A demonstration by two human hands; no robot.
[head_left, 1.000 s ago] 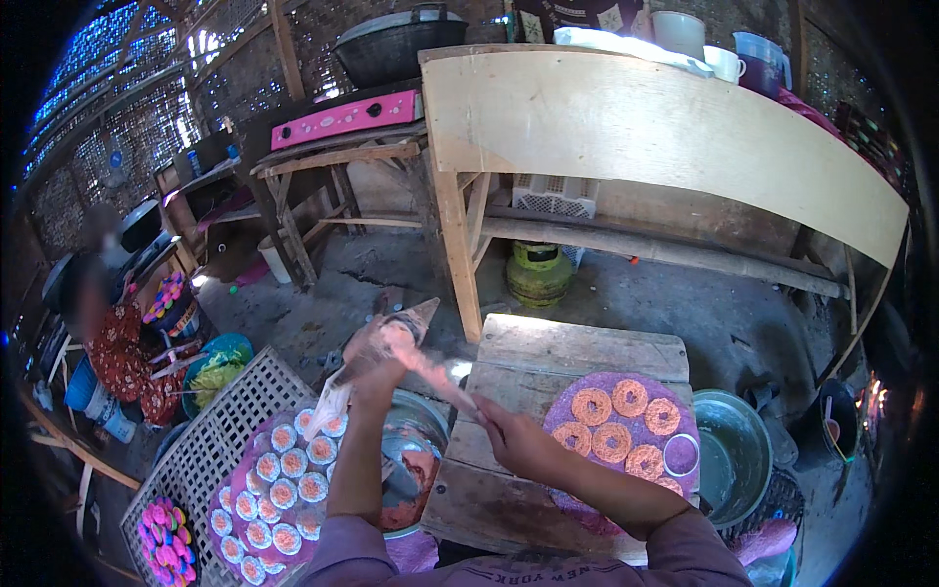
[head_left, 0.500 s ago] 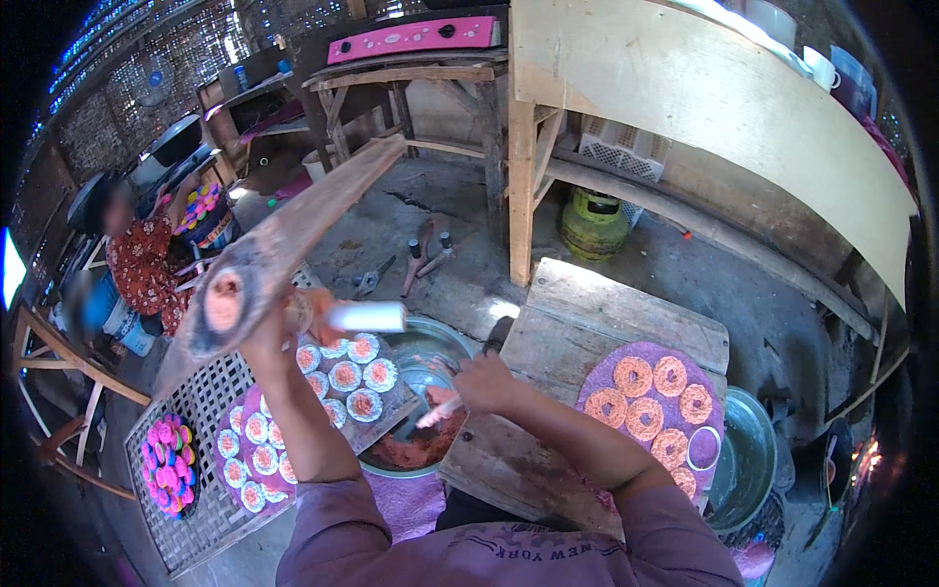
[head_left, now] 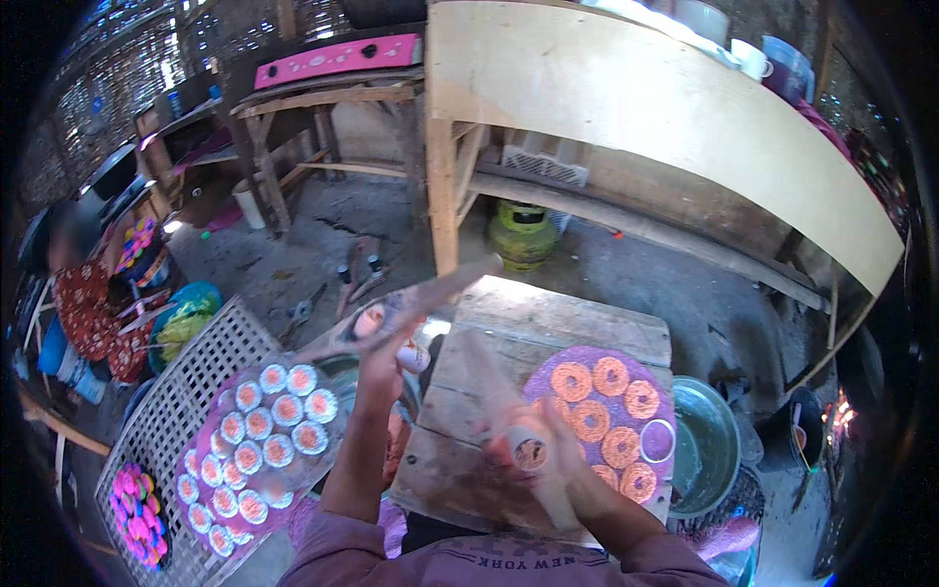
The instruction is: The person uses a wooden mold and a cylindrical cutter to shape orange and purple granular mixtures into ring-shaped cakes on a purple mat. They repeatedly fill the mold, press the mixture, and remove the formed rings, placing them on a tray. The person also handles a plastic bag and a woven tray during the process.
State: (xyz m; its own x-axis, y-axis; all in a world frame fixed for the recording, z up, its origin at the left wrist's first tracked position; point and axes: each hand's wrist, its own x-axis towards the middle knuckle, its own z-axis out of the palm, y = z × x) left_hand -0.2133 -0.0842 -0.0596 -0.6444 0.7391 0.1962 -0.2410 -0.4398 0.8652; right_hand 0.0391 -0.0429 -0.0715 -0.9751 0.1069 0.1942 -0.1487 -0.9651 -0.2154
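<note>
My left hand (head_left: 384, 354) is closed around a long wooden plank (head_left: 430, 298) held up in the air. Orange paste fills a hole in the plank, and a short white cylinder (head_left: 414, 358) juts out below it. Over the wooden table, my right hand (head_left: 569, 452) grips a wooden bar (head_left: 479, 367), smeared by motion, with a round stub (head_left: 529, 451) streaked orange at its middle. Beside that hand, several orange strand rings (head_left: 590, 420) lie on a round purple mat (head_left: 548, 370). A green basin (head_left: 411, 393) with orange paste is partly hidden by my left forearm.
Several white cups with orange centres (head_left: 287, 409) cover a sheet on a woven bench (head_left: 210, 367) to the left. A pink-and-purple cluster (head_left: 138, 516) sits there too. Ahead stand a pale counter (head_left: 626, 98) and a green gas cylinder (head_left: 521, 235). A person in red (head_left: 93, 303) sits far left.
The view has swung right. My right hand has left the basin, where it held a paste-covered utensil, and now grips the wooden bar over the table. My left hand still holds the plank, now angled differently.
</note>
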